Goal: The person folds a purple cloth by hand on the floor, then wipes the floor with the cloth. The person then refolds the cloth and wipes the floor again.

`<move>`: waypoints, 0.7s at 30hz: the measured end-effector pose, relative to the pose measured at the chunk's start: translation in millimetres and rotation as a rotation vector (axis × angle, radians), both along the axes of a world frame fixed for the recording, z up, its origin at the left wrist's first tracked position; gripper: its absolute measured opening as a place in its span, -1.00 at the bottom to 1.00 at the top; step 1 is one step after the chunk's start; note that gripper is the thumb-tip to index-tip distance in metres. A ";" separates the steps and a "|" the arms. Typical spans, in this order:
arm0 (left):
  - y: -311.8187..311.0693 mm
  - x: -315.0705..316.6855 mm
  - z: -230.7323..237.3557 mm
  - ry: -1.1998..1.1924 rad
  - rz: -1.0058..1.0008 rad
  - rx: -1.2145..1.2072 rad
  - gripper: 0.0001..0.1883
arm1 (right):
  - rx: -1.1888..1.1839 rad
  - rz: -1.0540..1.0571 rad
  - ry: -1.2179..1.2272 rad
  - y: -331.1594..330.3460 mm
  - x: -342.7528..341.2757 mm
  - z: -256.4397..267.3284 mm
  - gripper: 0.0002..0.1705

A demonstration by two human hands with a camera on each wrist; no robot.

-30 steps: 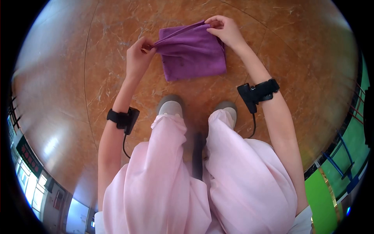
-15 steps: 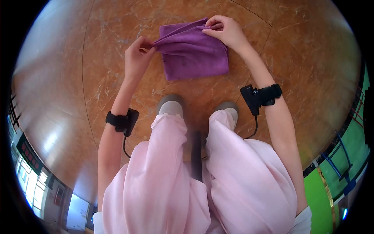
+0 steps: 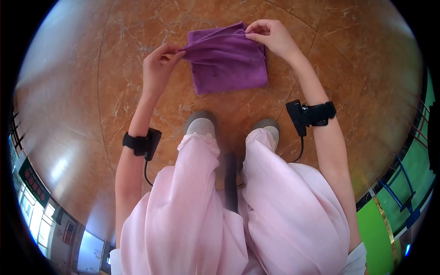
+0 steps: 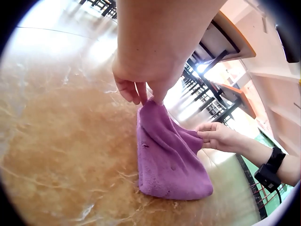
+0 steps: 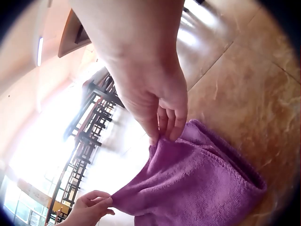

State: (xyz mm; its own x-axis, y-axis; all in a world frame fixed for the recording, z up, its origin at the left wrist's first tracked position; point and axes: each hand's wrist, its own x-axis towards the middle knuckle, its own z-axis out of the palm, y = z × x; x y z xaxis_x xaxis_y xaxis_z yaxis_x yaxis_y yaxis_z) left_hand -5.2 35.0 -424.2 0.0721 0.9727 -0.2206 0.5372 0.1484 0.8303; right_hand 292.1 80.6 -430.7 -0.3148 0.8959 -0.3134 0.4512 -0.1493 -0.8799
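A folded purple cloth (image 3: pixel 229 68) lies on the tiled floor, its top layer lifted and creased along the far edge. The left hand (image 3: pixel 159 68) pinches the far left corner of that layer between thumb and fingers. At the far right corner, the right hand (image 3: pixel 275 40) pinches the same layer. In the left wrist view the cloth (image 4: pixel 171 160) hangs in folds between both hands. The right wrist view shows the cloth's (image 5: pixel 202 188) stacked edges below the right hand (image 5: pixel 160 99).
Brown marbled floor (image 3: pixel 133 82) surrounds the cloth. The person's shoes (image 3: pixel 200 126) and pink trousers (image 3: pixel 188 192) are close on the near side. Each forearm wears a black strapped camera (image 3: pixel 145 143) with a cable. Dark-legged furniture (image 4: pixel 207 89) stands farther off.
The left hand has shifted slightly left and its fingers have straightened a little. The right hand has moved slightly right, and the lifted edge between them looks straighter.
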 end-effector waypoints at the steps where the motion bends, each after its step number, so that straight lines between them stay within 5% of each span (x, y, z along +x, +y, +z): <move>1: 0.0 -2.5 -0.3 -0.043 -0.013 0.007 -0.88 | 0.002 0.001 0.000 0.3 0.8 -0.2 -0.87; 4: -0.9 -8.8 0.1 -0.208 -0.068 0.073 -0.89 | -0.001 0.052 0.000 0.4 -0.1 -3.0 -0.87; 9: -3.6 -15.2 -1.8 -0.169 -0.080 -0.059 -0.92 | 0.459 0.102 -0.262 0.7 -18.3 -12.3 -0.89; 14: -3.0 -15.3 -7.7 -0.131 -0.065 -0.109 -0.93 | 0.507 0.142 -0.392 -3.3 -25.8 -13.1 -0.91; 21: 2.2 -8.4 -3.1 0.104 -0.156 0.192 -0.89 | 0.505 0.083 -0.307 -2.8 -18.6 -9.6 -0.89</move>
